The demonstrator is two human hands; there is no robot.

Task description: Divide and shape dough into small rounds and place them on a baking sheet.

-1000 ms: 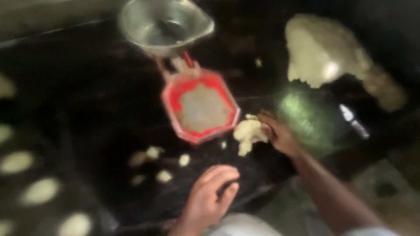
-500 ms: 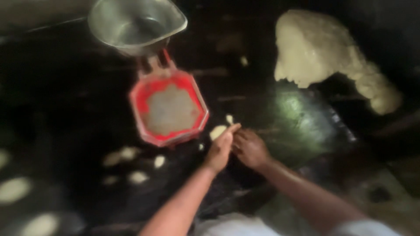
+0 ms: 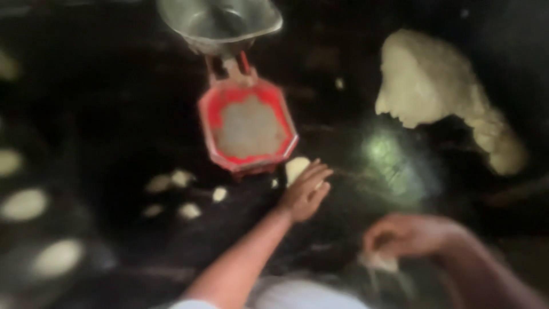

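The view is blurred. My left hand (image 3: 306, 191) reaches over the dark worktop, its fingers spread flat and resting on a small pale dough piece (image 3: 296, 167), just in front of a red weighing scale (image 3: 249, 127). My right hand (image 3: 409, 234) is low, near my body, curled around a pale lump of dough (image 3: 380, 261). A big mass of dough (image 3: 434, 86) lies at the far right of the worktop.
A metal scale pan (image 3: 220, 23) stands behind the red scale. Several small dough bits (image 3: 171, 182) lie to the left of my left arm. Rounded pale dough pieces (image 3: 26, 205) sit along the left edge.
My right hand has drawn back from beside the scale toward my body, with a pale lump in it. My left hand stays on the small dough piece by the scale.
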